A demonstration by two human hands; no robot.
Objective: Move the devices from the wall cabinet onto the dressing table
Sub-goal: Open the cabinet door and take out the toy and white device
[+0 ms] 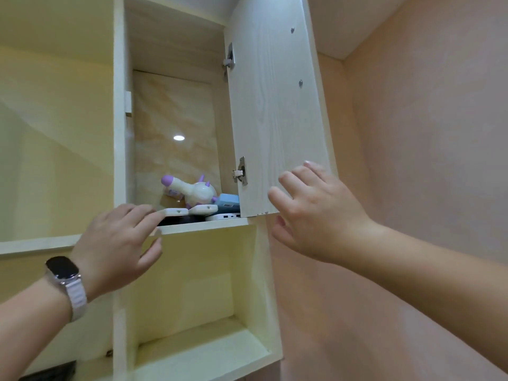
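Early in the task, at the first pick from the wall cabinet (121, 149): door (277, 111) swung open to the right, devices not yet lifted out, dressing table nowhere in view. Left hand (115, 246) raised to the shelf (203, 225) edge, fingers (145, 215) loosely spread and touching the near end of a flat white device (176, 212), not yet closed round it, thumb below the shelf lip. Right hand (316, 213) open and holding nothing, fingertips resting against the lower corner of the door, apparently steadying it. Counted on the shelf: two flat white devices side by side, the second (204, 209) just right of the first; one white and purple toy-shaped gadget (195, 192) behind them; one blue box-like device (228, 202) at the right; one white block with ports (224, 216) beneath it; something dark under the flat pair, too hidden to name. Five clear items, then, perhaps more behind. Next move, by judgement: closing finger and thumb on the front white piece and drawing it out level over the lip, without dragging its neighbour off the edge. One smartwatch (61, 268) on the left wrist.
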